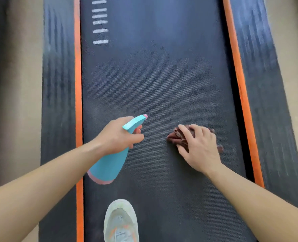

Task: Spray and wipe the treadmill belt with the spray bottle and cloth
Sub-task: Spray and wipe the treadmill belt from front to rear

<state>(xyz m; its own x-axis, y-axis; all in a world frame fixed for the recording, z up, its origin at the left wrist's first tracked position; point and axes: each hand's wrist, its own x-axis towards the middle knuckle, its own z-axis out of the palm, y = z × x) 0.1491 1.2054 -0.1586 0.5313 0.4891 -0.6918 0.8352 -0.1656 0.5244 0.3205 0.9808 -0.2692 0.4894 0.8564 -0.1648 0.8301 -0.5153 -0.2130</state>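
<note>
Meanwhile, left hand (pixel 117 135) grips the spray bottle (pixel 109 159), right hand (pixel 198 145) presses the cloth (pixel 175 136) flat-fingered on the belt (pixel 153 75); wiping seems underway, unwiped belt ahead likely next.

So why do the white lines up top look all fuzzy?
Head view: the far belt and its white lines are blurred, under a pale sheen; the weave by the cloth is sharp; the orange strips splay apart, likely from the wide-angle lens.
</note>
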